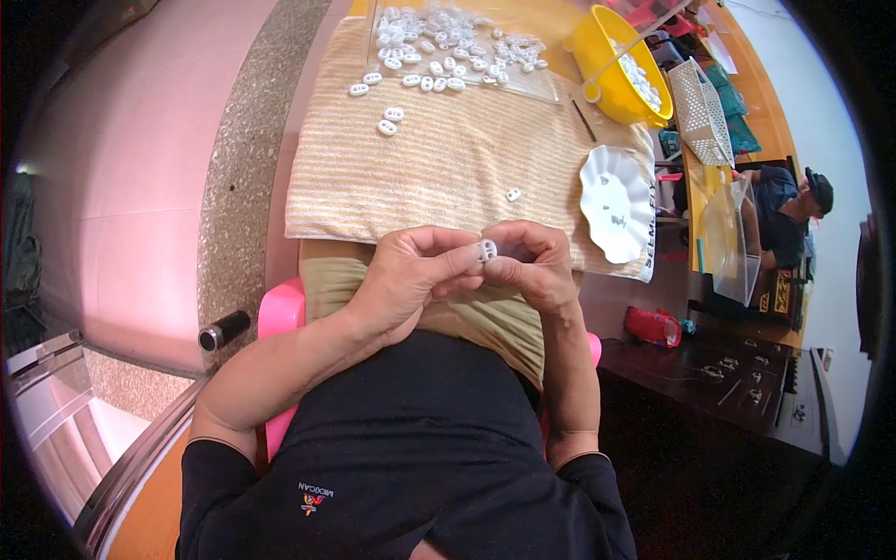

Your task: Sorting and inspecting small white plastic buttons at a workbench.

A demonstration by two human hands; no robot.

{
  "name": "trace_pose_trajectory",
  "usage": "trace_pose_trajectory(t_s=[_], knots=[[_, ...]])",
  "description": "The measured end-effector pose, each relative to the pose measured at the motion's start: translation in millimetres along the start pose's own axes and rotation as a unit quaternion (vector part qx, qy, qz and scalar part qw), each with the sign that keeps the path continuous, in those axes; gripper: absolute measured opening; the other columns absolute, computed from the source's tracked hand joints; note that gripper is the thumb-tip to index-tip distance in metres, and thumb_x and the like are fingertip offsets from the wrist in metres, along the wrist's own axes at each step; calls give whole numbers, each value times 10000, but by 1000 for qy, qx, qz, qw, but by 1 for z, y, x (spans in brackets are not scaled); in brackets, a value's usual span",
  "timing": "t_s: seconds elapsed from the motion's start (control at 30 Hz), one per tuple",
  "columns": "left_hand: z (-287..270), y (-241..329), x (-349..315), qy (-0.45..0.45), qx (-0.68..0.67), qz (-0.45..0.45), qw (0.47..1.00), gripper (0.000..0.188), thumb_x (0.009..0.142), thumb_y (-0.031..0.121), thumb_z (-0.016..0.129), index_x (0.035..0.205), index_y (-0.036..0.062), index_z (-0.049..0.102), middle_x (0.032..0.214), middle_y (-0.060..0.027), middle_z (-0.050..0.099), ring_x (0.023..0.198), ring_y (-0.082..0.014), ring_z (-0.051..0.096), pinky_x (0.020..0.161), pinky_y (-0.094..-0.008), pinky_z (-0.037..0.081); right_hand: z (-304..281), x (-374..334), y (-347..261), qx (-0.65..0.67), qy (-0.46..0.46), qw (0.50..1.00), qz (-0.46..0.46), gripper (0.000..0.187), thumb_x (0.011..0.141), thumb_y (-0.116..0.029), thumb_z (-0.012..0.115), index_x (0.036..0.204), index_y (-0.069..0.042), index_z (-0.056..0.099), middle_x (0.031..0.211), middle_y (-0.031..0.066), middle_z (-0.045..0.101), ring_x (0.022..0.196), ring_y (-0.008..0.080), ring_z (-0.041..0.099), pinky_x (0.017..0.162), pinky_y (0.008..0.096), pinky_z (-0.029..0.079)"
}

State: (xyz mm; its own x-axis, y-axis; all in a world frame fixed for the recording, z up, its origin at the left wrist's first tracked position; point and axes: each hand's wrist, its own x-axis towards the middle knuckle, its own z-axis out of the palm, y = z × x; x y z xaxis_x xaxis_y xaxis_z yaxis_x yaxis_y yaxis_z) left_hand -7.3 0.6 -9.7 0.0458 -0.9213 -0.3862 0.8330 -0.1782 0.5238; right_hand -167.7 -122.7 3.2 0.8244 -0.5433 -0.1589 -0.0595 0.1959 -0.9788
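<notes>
Just past the near edge of a striped cloth (420,177), my left hand (406,280) and my right hand (537,271) meet at their fingertips. Pinched between them is a small white oval plastic piece (488,250) with holes in its face. Thumbs and forefingers of both hands press on it, covering part of its edges. A smaller white piece (513,195) lies alone on the cloth beyond my right hand. Farther off to the left sit two similar white ovals, one of them a loose oval piece (386,128).
Many white pieces (439,37) are heaped on a clear sheet at the far side. A yellow basket (590,56) holds more. At right are a scalloped white plate (627,177) with small dark bits and a thin black stick (583,120). Another person (784,210) sits farther right.
</notes>
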Motion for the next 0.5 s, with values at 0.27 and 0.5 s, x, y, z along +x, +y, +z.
trace_pose_trajectory(t_s=[0.27,0.5], knots=[[1,0,-2,-10,-5,5,1000,149,884,61,653,1014,-11,648,949,-97,683,806,-143,670,724,-258,593,1,-1,2,6,-14,999,-41,286,809,31,712,1083,41,633,978,101,691,881,142,660,782,261,538],[3,0,-1,-6,11,7,1000,174,874,96,687,1011,-7,653,913,-81,687,756,-116,659,667,-214,550,1,-1,3,12,-11,999,-46,268,811,35,708,1070,40,639,980,98,689,879,139,661,776,262,540]])
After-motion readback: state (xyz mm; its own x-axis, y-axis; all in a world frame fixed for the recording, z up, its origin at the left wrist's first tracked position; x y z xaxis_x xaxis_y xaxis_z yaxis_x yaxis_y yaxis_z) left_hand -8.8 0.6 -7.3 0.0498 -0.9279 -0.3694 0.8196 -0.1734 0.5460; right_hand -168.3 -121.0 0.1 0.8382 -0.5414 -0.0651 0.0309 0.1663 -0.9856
